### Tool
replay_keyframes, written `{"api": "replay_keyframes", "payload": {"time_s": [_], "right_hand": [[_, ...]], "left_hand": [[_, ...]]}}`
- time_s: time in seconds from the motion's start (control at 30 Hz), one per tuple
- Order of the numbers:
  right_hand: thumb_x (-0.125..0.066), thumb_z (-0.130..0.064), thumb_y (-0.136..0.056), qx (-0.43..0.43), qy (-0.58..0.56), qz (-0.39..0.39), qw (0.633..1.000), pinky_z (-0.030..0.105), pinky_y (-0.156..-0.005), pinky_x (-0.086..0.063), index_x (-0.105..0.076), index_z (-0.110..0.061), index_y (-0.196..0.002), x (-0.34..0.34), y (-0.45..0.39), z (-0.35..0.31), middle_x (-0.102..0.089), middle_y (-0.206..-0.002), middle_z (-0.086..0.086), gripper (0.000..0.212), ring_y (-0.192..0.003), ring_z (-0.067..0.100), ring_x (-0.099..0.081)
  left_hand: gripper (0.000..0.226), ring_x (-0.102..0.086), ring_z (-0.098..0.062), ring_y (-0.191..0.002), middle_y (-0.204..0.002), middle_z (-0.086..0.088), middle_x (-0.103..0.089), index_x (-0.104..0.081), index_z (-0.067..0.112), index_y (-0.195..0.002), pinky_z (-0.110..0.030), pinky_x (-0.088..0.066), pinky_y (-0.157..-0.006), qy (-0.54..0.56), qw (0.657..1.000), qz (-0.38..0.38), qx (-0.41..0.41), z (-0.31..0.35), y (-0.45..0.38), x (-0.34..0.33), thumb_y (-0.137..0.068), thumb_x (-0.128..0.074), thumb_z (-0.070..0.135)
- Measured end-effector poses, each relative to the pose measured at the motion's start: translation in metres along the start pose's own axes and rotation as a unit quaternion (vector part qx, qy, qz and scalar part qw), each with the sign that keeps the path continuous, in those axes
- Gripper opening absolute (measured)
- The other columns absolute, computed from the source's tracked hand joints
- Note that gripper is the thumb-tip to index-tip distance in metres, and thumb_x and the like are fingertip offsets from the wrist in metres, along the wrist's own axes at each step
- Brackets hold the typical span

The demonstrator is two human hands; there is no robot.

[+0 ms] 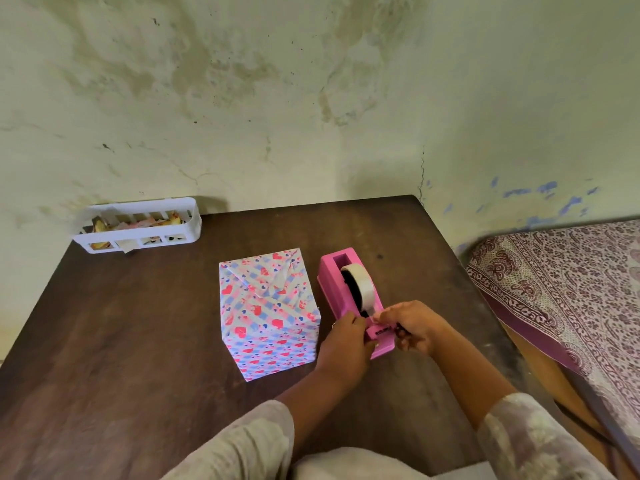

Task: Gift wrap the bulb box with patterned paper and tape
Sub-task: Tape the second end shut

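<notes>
The bulb box [268,313], wrapped in white paper with pink hearts and blue stripes, stands upright in the middle of the brown table [138,323]. Its top flaps are folded in. To its right sits a pink tape dispenser [346,289] with a white tape roll [360,284]. My left hand [346,344] grips the near end of the dispenser from the left. My right hand [412,327] pinches the tape end at the cutter. Neither hand touches the box.
A white slotted basket [138,225] with paper scraps sits at the table's far left corner against the stained wall. A bed with a patterned purple cover [571,289] lies right of the table.
</notes>
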State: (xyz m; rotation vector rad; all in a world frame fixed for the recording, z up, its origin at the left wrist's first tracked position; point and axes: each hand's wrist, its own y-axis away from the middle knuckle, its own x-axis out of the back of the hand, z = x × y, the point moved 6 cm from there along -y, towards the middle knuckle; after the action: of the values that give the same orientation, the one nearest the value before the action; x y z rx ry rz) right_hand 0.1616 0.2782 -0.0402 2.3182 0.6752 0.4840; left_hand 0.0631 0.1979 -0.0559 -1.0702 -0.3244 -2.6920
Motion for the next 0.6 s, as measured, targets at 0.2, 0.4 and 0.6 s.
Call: {"api": "replay_keyframes", "payload": {"time_s": [0.2,0.4,0.6], "right_hand": [[-0.061,-0.004,-0.085,0.103,-0.132,0.026,0.985,0.023,-0.042,-0.035,-0.064,0.001,-0.081,0.001,0.013,0.010,-0.061,-0.056,0.006,0.008,-0.040,0.009,-0.047],[-0.063,-0.013,-0.084,0.036,-0.070,0.054,0.995,0.027,-0.052,-0.029,-0.069,0.003,-0.088,0.001,0.013,0.038,-0.043,-0.060,0.004,0.018,-0.054,0.012,-0.033],[-0.065,-0.020,-0.084,0.018,-0.037,0.080,0.996,0.028,-0.052,-0.033,-0.070,-0.004,-0.086,0.002,0.018,0.047,-0.048,-0.066,0.006,0.017,-0.057,0.014,-0.037]], "left_hand": [[0.036,-0.055,-0.016,-0.115,-0.125,-0.001,-0.055,-0.051,0.019,-0.123,-0.031,-0.044,-0.102,0.000,1.000,-0.002,0.017,-0.004,-0.003,-0.002,-0.090,-0.060,0.033],[0.034,-0.051,-0.017,-0.118,-0.124,-0.002,-0.053,-0.052,0.018,-0.120,-0.031,-0.045,-0.100,-0.047,0.999,0.006,-0.001,-0.005,-0.004,-0.002,-0.090,-0.061,0.032],[0.038,-0.046,-0.015,-0.121,-0.127,0.000,-0.052,-0.052,0.020,-0.125,-0.030,-0.043,-0.100,-0.057,0.998,0.016,-0.020,-0.003,-0.004,0.001,-0.090,-0.060,0.032]]}}
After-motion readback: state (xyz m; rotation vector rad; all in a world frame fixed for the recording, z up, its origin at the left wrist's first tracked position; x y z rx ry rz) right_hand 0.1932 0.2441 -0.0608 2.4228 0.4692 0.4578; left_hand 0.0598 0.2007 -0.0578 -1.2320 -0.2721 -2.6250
